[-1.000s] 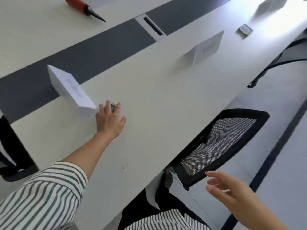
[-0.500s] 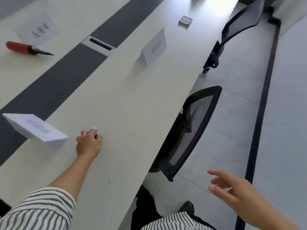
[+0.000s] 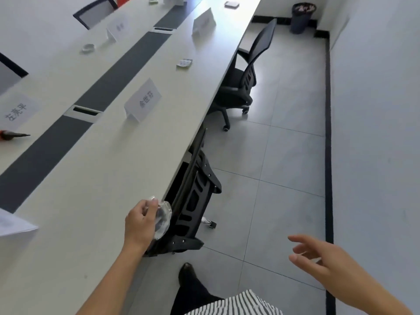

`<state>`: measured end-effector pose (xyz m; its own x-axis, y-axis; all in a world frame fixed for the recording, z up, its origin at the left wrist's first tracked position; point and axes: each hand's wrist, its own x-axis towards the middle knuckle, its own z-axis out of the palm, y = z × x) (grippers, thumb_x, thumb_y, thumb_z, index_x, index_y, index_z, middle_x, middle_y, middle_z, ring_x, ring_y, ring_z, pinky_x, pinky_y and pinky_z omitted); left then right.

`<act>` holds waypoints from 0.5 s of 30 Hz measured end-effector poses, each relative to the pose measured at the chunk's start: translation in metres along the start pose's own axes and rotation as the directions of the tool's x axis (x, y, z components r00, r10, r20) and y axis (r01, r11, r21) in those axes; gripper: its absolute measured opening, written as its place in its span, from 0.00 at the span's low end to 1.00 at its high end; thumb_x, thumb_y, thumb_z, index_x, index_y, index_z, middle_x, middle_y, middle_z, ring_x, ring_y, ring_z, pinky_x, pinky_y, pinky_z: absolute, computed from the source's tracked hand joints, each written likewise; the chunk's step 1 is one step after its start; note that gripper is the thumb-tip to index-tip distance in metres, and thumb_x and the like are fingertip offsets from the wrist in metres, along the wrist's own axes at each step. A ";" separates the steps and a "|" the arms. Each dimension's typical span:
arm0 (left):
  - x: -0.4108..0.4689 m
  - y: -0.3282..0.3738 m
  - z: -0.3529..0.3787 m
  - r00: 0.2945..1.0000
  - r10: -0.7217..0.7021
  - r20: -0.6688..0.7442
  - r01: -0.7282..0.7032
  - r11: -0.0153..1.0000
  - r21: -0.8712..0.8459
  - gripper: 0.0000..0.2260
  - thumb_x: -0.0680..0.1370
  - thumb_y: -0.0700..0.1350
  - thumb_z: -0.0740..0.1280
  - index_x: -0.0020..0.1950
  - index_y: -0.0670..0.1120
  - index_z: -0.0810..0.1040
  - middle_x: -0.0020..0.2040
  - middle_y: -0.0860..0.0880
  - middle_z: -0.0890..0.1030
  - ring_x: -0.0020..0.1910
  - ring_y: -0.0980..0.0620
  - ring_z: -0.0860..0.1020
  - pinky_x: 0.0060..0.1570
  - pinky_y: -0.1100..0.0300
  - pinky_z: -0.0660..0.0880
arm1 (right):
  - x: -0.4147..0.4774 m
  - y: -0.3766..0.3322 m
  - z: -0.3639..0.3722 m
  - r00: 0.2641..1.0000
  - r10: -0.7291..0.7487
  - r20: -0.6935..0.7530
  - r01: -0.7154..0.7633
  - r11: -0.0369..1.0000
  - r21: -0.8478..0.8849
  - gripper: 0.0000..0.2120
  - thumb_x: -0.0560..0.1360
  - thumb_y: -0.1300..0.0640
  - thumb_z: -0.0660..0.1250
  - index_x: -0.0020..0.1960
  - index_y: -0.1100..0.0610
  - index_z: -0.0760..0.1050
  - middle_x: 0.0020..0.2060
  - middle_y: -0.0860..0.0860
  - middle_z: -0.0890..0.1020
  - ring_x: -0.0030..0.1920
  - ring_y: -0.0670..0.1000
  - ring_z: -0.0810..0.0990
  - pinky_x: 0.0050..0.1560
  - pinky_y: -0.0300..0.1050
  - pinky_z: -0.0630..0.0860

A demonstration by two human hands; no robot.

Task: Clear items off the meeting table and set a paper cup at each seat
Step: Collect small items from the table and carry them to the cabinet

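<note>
Left hand (image 3: 141,221), lower middle of the frame, right at the edge of the long white table (image 3: 102,173). The fingers are curled round a crumpled clear plastic wrapper (image 3: 163,218), thumb on top of it. The wrapper is up off the table top, bulging out of the fist to the right, in front of the back of a black mesh chair (image 3: 195,196) that is tucked under the table edge.

Right hand (image 3: 322,262), lower right, out over the grey floor tiles: fingers spread and relaxed, nothing in it.

Further up the table, in the middle of the frame, a white name card (image 3: 143,101) stands upright. Above it, upper middle, a small flat packet (image 3: 184,62) lies near the table's right edge. Another name card (image 3: 204,20) stands beyond that, and a second packet (image 3: 231,5) sits at the very top.

Across the dark centre strip, upper left, a small clear item (image 3: 88,48) lies on the far half; I can't tell what it is. At the left edge a red-handled tool (image 3: 10,135) pokes into view, its black tip pointing right.

A second black chair (image 3: 246,71) stands turned away from the table, upper right of centre. A dark waste bin (image 3: 303,15) stands in the upper right corner, by the wall.
</note>
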<state>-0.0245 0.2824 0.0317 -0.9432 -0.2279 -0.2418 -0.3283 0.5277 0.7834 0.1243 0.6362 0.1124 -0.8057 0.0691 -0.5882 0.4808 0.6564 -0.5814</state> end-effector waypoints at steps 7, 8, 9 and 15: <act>-0.023 0.082 0.064 0.966 0.215 0.146 -0.220 0.975 0.018 0.16 0.80 0.52 0.64 0.37 0.43 0.76 0.29 0.44 0.74 0.27 0.55 0.70 0.30 0.65 0.69 | 0.032 0.043 -0.051 0.999 0.030 -0.024 -0.028 0.995 0.092 0.12 0.74 0.44 0.67 0.57 0.35 0.72 0.49 0.41 0.81 0.48 0.31 0.78 0.55 0.39 0.77; -0.019 0.090 0.072 0.956 0.241 0.164 -0.249 0.968 0.027 0.15 0.80 0.51 0.64 0.37 0.44 0.76 0.28 0.45 0.73 0.27 0.55 0.69 0.29 0.64 0.69 | 0.041 0.044 -0.058 0.999 0.034 -0.027 -0.031 0.994 0.104 0.12 0.74 0.44 0.67 0.57 0.35 0.72 0.49 0.41 0.81 0.48 0.31 0.78 0.54 0.39 0.77; -0.014 0.098 0.081 0.948 0.258 0.188 -0.268 0.963 0.031 0.14 0.79 0.50 0.64 0.37 0.45 0.76 0.27 0.47 0.73 0.26 0.55 0.69 0.29 0.62 0.69 | 0.050 0.045 -0.066 0.999 0.037 -0.030 -0.033 0.993 0.114 0.12 0.75 0.44 0.67 0.57 0.35 0.71 0.49 0.41 0.81 0.48 0.30 0.77 0.54 0.37 0.77; 0.054 0.145 0.147 0.914 0.273 0.301 -0.294 0.955 0.027 0.13 0.77 0.56 0.64 0.38 0.50 0.76 0.29 0.49 0.77 0.28 0.52 0.74 0.32 0.54 0.74 | 0.117 0.047 -0.129 0.989 0.105 -0.100 -0.091 0.986 0.139 0.12 0.74 0.43 0.67 0.56 0.34 0.71 0.48 0.40 0.81 0.49 0.32 0.78 0.53 0.38 0.76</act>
<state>-0.1302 0.4669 0.0485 -0.9668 0.1819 -0.1795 -0.0376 0.5935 0.8040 0.0080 0.7721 0.0895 -0.7810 0.2123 -0.5873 0.5955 0.5365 -0.5979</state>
